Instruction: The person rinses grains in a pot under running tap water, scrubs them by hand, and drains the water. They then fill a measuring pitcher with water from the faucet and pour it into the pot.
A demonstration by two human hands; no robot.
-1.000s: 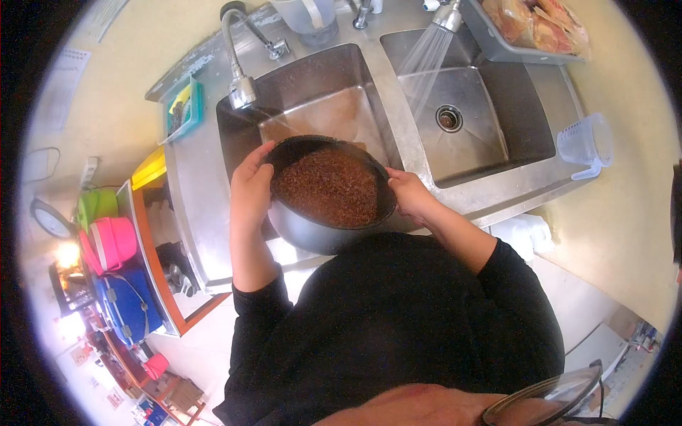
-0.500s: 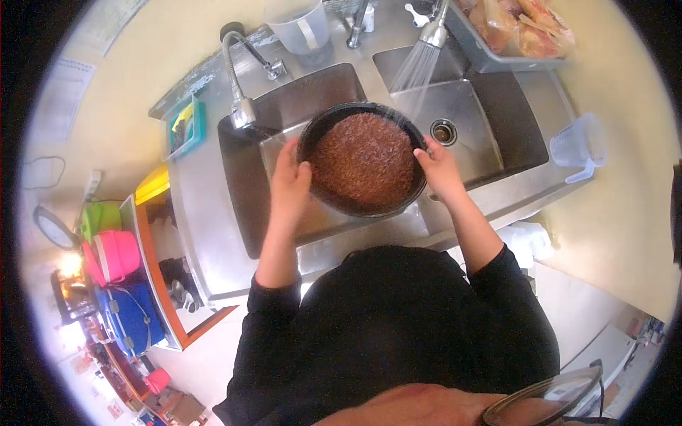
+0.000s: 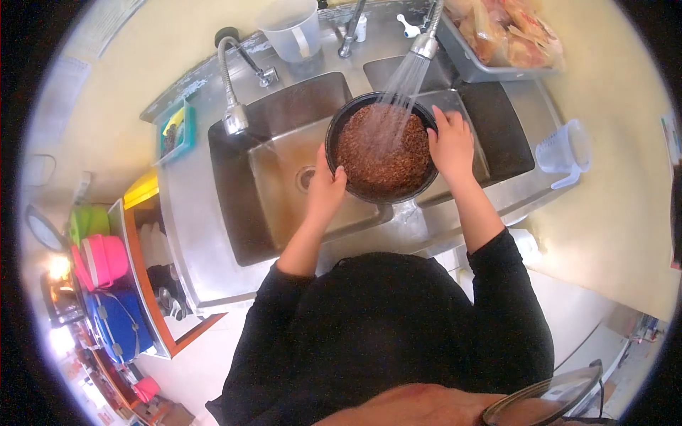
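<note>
Over the divider of the 2 sinks: a dark round bowl (image 3: pixel 387 199), its mouth upward, with small brown grains (image 3: pixel 383 168) inside.
Left hand (image 3: pixel 329 188): at 8 o'clock of the bowl; it clasps the rim, the thumb lying over the edge and the fingers along the outer wall.
Right hand (image 3: pixel 452 145): at 3 o'clock of the bowl, fingers loosely spread, thumb at the rim; because of blur, I cannot tell if it bears any weight.
Spray head (image 3: pixel 424 47): at 1 o'clock of the bowl, sending thin jets of water down on the grains.
Left sink (image 3: pixel 241 213): at 9 o'clock of the bowl, its drain (image 3: pixel 306 179) visible beside the left hand.
Right sink (image 3: pixel 515 135): at 3 o'clock, partly covered by the bowl and the right hand.
Grey tray (image 3: pixel 490 74): between 1 and 2 o'clock, bearing plastic-wrapped pinkish pieces (image 3: pixel 497 32).
Measuring cup (image 3: pixel 563 150): at 3 o'clock, beyond the right sink.
</note>
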